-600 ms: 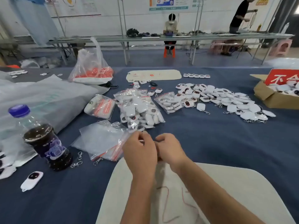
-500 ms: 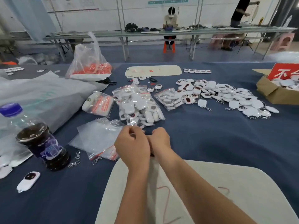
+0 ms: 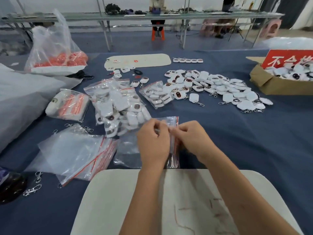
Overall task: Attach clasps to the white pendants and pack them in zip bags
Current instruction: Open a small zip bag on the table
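A blue-covered worktop (image 3: 254, 150) fills the view, with a pale board (image 3: 169, 200) lying at its near edge under the person's forearms. At the left edge sits a large translucent sack (image 3: 20, 99); a cardboard box (image 3: 274, 85) of white pieces stands at the right edge. A loose heap of white pendants (image 3: 220, 87) spreads across the far right half, and filled bags (image 3: 118, 106) of pendants lie toward the middle. A stack of empty zip bags (image 3: 76, 153) rests left of the hands, with loose metal clasps (image 3: 32, 189) near the left near corner. Just beyond the board, the left hand (image 3: 153, 145) and right hand (image 3: 193, 139), fingers curled, both pinch a clear zip bag (image 3: 172, 121) between them. Its red-striped closure runs near to far, long axis pointing away from the person, with the body of the bag trailing off to the left. Whether it holds a pendant cannot be told.
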Motion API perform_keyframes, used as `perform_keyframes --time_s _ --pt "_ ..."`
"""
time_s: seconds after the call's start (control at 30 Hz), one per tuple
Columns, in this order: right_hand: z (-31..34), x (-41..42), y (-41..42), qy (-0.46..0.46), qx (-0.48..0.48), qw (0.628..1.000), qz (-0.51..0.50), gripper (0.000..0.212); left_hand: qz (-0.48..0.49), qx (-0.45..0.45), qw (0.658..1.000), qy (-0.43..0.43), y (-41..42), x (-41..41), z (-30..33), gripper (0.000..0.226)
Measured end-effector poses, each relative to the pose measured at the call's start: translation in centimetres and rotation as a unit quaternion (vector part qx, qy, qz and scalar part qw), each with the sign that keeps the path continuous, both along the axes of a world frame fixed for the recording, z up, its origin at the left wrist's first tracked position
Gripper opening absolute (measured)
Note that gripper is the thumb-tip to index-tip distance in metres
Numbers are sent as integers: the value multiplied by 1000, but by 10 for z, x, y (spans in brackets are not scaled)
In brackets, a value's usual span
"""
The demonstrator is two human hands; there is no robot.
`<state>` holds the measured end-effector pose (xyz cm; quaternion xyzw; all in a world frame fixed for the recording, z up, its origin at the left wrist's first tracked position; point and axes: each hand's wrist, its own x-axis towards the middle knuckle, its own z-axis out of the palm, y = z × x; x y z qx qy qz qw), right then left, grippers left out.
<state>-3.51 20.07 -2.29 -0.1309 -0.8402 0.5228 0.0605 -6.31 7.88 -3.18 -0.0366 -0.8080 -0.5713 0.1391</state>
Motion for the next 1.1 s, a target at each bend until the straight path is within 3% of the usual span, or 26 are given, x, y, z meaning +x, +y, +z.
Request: perform_keyframes --time_s 0.13,0.3,0.5,0.57,0.63,0.7,0.77,0.87,0.93,1.03,1.1 --pt "-4 5 39 24 -31 999 -15 37 -66 -81 994 -22 14 -1 -17 19" --pt "-27 11 41 95 47 990 -91 24 -13 -171 985 -31 12 -7 -21 13" --pt "-32 9 37 157 41 977 -135 36 26 -201 979 -3 14 -2 -22 8" --pt "-34 8 39 169 12 972 -166 42 1 -201 979 34 13 0 -22 16" --pt "-39 7 43 178 -45 962 -203 43 -53 -234 971 13 12 1 -23 38" --pt "-42 6 48 187 -104 946 -242 34 -76 -307 948 -29 11 0 -25 53" --pt "-42 5 50 191 -165 934 -255 23 -45 -343 937 -54 9 -2 -25 50" --pt "-41 7 50 191 -190 934 -234 21 44 -311 949 -38 4 -1 -22 41" --pt "-40 7 49 188 -170 942 -219 25 73 -236 968 38 4 1 -16 42" --pt "-38 8 48 174 -164 952 -194 35 -52 -137 976 161 17 6 -12 30" --pt "-38 8 48 172 -158 957 -173 39 -165 -134 964 162 28 12 -15 26"
